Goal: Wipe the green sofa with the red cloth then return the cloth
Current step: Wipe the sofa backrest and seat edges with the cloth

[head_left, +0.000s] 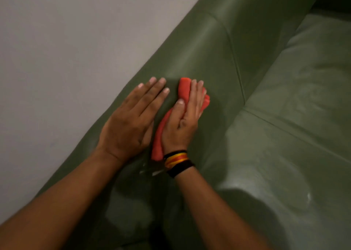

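The green sofa (218, 56) runs diagonally through the head view, its backrest on the left and its seat cushions on the right. A bunched red cloth (184, 91) lies on top of the backrest. My right hand (185, 116) presses down on it, fingers and thumb wrapped over the cloth; red folds stick out past the fingertips and beside the wrist. My left hand (131, 120) rests flat on the backrest just left of the cloth, fingers stretched out, holding nothing. Dark and yellow-red bands circle my right wrist.
A plain grey wall (72, 46) rises directly behind the backrest on the left. The seat cushions (303, 107) stretch to the right, with pale scuffs and a seam between them. A dark shadow falls over the near seat.
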`<state>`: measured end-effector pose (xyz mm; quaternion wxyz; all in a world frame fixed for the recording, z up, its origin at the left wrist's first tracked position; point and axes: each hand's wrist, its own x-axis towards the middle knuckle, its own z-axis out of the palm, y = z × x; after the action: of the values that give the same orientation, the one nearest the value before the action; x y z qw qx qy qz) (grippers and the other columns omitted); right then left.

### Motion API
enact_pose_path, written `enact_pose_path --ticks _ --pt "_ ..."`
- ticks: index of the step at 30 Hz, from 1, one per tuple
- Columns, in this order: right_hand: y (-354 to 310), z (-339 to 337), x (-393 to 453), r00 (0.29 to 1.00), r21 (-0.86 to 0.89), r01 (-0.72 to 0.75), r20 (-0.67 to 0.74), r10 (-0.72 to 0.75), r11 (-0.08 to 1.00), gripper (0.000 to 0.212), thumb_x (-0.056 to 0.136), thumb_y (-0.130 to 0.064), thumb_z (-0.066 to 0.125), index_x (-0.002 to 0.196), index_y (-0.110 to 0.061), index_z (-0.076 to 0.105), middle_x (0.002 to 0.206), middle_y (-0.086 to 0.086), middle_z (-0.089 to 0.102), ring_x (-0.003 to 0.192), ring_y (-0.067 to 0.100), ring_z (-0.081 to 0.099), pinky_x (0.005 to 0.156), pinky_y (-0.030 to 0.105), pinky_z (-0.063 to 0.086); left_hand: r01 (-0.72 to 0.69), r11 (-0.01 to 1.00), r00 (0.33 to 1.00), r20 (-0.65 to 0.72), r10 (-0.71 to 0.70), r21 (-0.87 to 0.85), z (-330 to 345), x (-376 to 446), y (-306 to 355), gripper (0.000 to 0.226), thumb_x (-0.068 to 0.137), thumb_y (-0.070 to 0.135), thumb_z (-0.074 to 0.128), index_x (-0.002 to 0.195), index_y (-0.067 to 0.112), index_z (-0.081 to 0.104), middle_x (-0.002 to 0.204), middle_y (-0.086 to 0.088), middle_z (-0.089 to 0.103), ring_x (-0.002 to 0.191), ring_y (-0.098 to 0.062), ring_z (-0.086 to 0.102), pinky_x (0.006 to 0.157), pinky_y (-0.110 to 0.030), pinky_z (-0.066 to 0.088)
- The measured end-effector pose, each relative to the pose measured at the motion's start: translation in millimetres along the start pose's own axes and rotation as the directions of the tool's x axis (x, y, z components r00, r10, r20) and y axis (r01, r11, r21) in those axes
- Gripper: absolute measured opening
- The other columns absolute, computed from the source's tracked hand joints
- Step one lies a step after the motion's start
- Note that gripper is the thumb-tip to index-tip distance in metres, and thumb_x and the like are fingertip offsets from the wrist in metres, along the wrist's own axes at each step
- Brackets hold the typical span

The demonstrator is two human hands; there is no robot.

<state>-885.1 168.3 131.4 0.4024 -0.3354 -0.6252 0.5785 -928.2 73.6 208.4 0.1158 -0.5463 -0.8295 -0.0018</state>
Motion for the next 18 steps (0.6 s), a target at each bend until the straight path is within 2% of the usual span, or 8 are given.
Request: enact_pose_path --ticks 2,4,6,7,8,12,16,18 --pt "33.6 -7.9 16.9 1.0 -0.04 -0.018 -0.024 0.017 0.999 0.054 0.101 -0.022 0.036 0.153 -0.006 0.042 0.165 0.009 0.035 0.157 0.026 0.026 0.132 0.041 0.01 0.009 1.0 1.0 -0.02 -0.009 -0.001 -0.6 -3.0 -0.4 0.058 0.102 0.003 0.036 0.159 -0.003 0.039 0.169 -0.021 0.035 0.16 -0.036 0.031 0.131 -0.053 0.029" --pt "69.4 -21.0 24.2 0.962 -0.025 -0.239 -0.142 0.233 0.971 0.062 0.098 -0.037 0.031 0.153 -0.011 0.043 0.164 0.009 0.038 0.156 0.024 0.03 0.13 0.043 0.012 0.01 1.0 0.999 -0.033 -0.01 -0.007 -1.7 -1.7 0.1 0.059 0.1 0.0 0.041 0.159 -0.002 0.039 0.169 -0.02 0.036 0.16 -0.036 0.031 0.131 -0.053 0.03" --pt "81.8 -27.5 17.9 0.824 0.08 -0.506 -0.251 0.508 0.859 0.069 0.093 -0.043 0.029 0.154 -0.014 0.042 0.164 0.01 0.039 0.155 0.025 0.031 0.126 0.035 0.011 0.017 1.0 0.999 -0.027 -0.017 0.007 -4.2 1.0 0.2 0.062 0.098 -0.001 0.043 0.16 -0.001 0.038 0.17 -0.02 0.035 0.161 -0.036 0.03 0.132 -0.052 0.028" --pt "74.9 -25.0 6.6 0.776 0.115 -0.561 -0.271 0.569 0.82 0.07 0.093 -0.043 0.029 0.154 -0.012 0.041 0.164 0.012 0.037 0.155 0.027 0.03 0.126 0.032 0.011 0.018 1.0 1.0 -0.016 -0.017 0.011 -4.5 1.5 0.0 0.063 0.098 0.0 0.042 0.16 -0.001 0.037 0.17 -0.02 0.034 0.161 -0.036 0.029 0.132 -0.052 0.028" --pt "62.0 -18.8 -10.2 0.775 0.124 -0.565 -0.26 0.576 0.816 0.068 0.095 -0.041 0.03 0.154 -0.01 0.039 0.165 0.013 0.035 0.156 0.027 0.029 0.129 0.034 0.011 0.016 1.0 1.0 -0.004 -0.016 0.011 -4.2 1.8 -0.5 0.063 0.098 0.002 0.041 0.161 -0.002 0.037 0.17 -0.02 0.034 0.161 -0.036 0.028 0.132 -0.051 0.027" --pt "-17.9 12.5 -118.3 0.943 0.035 -0.303 -0.13 0.305 0.952 0.052 0.107 -0.021 0.035 0.159 -0.01 0.03 0.171 0.003 0.023 0.16 0.013 0.014 0.132 0.04 0.006 0.005 1.0 1.0 -0.011 -0.005 -0.017 -0.8 1.8 -0.8 0.057 0.104 0.008 0.031 0.16 -0.003 0.037 0.17 -0.022 0.034 0.161 -0.035 0.029 0.133 -0.051 0.026" --pt "2.1 2.4 -140.6 0.964 -0.01 -0.264 -0.025 0.264 0.964 0.057 0.104 -0.025 0.031 0.159 -0.01 0.028 0.171 0.004 0.02 0.161 0.018 0.011 0.132 0.042 0.005 0.021 1.0 1.0 -0.014 -0.021 -0.009 -4.2 3.6 1.4 0.062 0.098 -0.001 0.041 0.16 -0.003 0.037 0.17 -0.021 0.034 0.161 -0.036 0.029 0.132 -0.052 0.028" --pt "28.3 -9.6 -126.4 0.965 -0.072 -0.263 -0.042 0.261 0.962 0.057 0.104 -0.029 0.029 0.158 -0.014 0.026 0.171 0.006 0.022 0.161 0.02 0.013 0.132 0.043 0.006 0.01 1.0 1.0 -0.004 -0.01 0.008 -4.8 3.6 2.0 0.062 0.099 -0.001 0.041 0.16 -0.002 0.037 0.17 -0.021 0.034 0.161 -0.036 0.029 0.132 -0.052 0.029"
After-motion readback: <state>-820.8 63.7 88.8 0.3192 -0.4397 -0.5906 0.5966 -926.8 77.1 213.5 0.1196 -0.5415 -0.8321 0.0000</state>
